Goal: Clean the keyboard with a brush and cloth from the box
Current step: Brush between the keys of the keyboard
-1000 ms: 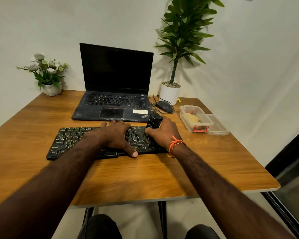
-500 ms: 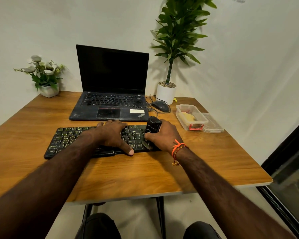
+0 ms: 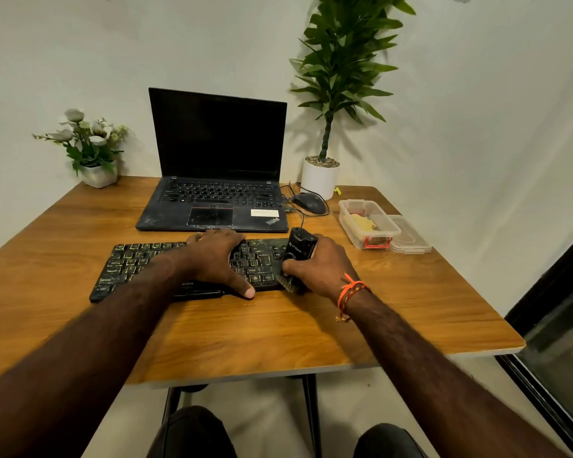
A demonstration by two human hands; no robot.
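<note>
A black keyboard [image 3: 136,266] with yellowish key legends lies on the wooden table [image 3: 278,332] in front of the laptop. My left hand [image 3: 215,259] rests flat on its middle, thumb over the front edge. My right hand [image 3: 321,266] grips a black brush [image 3: 300,247] at the keyboard's right end, its bristles down at the front right corner. The clear plastic box [image 3: 368,226] stands open at the right with a yellow cloth [image 3: 361,222] inside.
An open black laptop [image 3: 215,193] sits behind the keyboard, a wired mouse [image 3: 308,203] to its right. The box lid [image 3: 409,238] lies beside the box. A tall potted plant [image 3: 321,173] and a small flower pot [image 3: 93,166] stand at the back.
My right hand has drawn the brush a little towards the keyboard's front right corner. My left hand stays on the keyboard. The camera has tilted slightly.
</note>
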